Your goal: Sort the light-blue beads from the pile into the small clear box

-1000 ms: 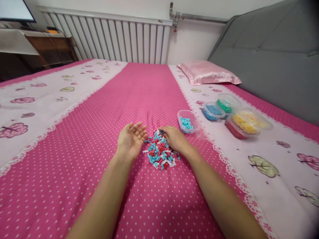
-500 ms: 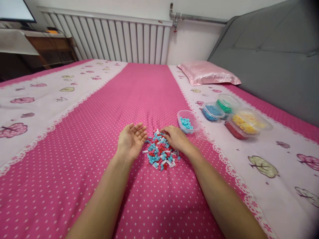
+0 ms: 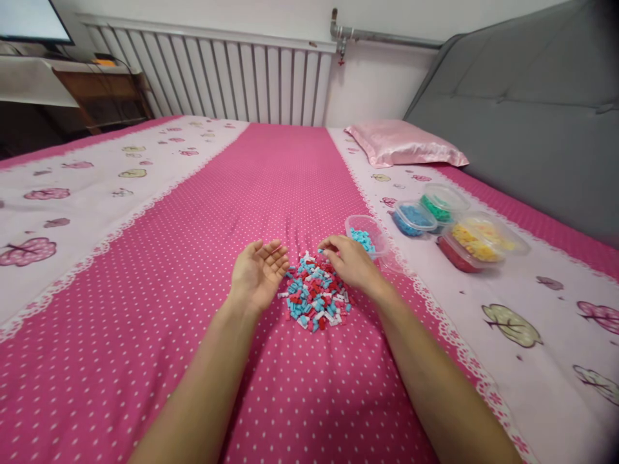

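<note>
A mixed pile of small toy bricks (image 3: 314,296), light blue, white, red and pink, lies on the bedspread between my hands. Just left of it, my left hand (image 3: 258,274) rests palm up with its fingers loosely spread and nothing in it. Above the pile's far right side, my right hand (image 3: 351,261) pinches a light blue brick (image 3: 321,251) between thumb and fingertips. Behind that hand stands a clear plastic container (image 3: 382,240) holding light blue bricks; the hand hides part of its near left side.
On the right are lidded tubs of blue bricks (image 3: 413,219), green bricks (image 3: 435,207), and yellow bricks (image 3: 474,241) stacked over a red-filled tub (image 3: 457,256). A pink pillow (image 3: 403,143) lies farther back by the grey headboard (image 3: 527,109). A radiator (image 3: 217,71) lines the wall.
My right hand has lifted slightly up and away from the pile, and a light blue brick now shows at its fingertips. The left hand stays nearly still.
</note>
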The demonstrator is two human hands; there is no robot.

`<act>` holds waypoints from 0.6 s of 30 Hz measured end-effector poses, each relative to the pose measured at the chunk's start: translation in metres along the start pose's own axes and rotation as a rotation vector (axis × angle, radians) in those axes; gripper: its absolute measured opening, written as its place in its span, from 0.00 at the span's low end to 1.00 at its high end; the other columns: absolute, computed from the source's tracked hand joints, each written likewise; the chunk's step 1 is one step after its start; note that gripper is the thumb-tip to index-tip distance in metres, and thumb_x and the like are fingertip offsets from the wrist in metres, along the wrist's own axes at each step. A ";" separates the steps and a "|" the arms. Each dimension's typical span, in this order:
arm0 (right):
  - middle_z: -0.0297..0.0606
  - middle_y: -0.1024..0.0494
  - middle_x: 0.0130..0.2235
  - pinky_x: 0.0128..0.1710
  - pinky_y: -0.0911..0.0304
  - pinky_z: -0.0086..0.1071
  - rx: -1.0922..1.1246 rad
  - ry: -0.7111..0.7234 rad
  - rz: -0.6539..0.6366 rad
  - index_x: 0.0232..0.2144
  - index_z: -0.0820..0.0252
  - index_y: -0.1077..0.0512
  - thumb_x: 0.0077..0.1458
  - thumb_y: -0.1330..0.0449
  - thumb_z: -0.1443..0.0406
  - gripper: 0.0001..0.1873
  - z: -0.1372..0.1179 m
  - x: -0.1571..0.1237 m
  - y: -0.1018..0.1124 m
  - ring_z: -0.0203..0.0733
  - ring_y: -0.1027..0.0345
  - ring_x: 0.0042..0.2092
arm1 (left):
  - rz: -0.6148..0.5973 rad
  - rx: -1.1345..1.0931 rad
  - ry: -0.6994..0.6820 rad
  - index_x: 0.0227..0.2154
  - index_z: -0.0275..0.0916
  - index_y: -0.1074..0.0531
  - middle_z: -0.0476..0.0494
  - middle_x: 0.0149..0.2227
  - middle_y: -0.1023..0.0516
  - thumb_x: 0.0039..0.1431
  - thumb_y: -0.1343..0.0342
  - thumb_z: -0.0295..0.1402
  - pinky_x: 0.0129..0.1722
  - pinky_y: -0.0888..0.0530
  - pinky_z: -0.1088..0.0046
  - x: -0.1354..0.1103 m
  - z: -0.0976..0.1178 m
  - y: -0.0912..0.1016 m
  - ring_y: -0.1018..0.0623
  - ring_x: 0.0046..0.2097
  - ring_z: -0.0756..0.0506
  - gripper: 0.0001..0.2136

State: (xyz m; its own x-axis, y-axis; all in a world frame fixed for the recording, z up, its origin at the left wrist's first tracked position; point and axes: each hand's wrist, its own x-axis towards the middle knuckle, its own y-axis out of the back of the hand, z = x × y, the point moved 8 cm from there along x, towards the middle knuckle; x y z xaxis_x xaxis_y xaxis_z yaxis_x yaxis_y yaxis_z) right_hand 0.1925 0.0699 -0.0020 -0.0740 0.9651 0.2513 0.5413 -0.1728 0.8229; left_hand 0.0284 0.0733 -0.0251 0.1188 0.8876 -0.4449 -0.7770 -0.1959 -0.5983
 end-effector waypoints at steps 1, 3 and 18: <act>0.39 0.23 0.38 0.45 0.41 0.32 0.039 0.012 0.030 0.36 0.61 0.28 0.56 0.49 0.72 0.11 -0.003 -0.001 0.005 0.39 0.32 0.42 | 0.002 -0.004 0.004 0.28 0.32 0.31 0.42 0.24 0.28 0.58 0.58 0.30 0.26 0.28 0.77 0.000 -0.001 -0.001 0.28 0.25 0.50 0.11; 0.38 0.23 0.37 0.44 0.40 0.32 0.136 0.040 0.085 0.36 0.61 0.28 0.56 0.49 0.72 0.10 -0.011 -0.002 0.016 0.38 0.32 0.41 | -0.001 -0.012 0.032 0.31 0.31 0.31 0.40 0.26 0.27 0.58 0.58 0.29 0.28 0.26 0.76 -0.002 -0.004 -0.002 0.26 0.28 0.49 0.11; 0.36 0.25 0.38 0.45 0.36 0.34 0.424 0.231 0.197 0.44 0.59 0.30 0.56 0.46 0.70 0.13 -0.066 -0.026 0.058 0.36 0.31 0.41 | -0.253 -0.139 0.392 0.41 0.29 0.34 0.35 0.34 0.27 0.63 0.61 0.32 0.40 0.24 0.73 -0.015 -0.052 -0.028 0.23 0.37 0.46 0.14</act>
State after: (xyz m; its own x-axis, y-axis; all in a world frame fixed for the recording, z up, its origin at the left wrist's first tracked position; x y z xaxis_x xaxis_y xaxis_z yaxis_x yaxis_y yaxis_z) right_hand 0.1706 0.0222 0.0724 -0.0936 0.8453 0.5260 0.8517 -0.2056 0.4820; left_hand 0.0808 0.0440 -0.0362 0.5382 0.6957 -0.4757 -0.6066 -0.0721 -0.7917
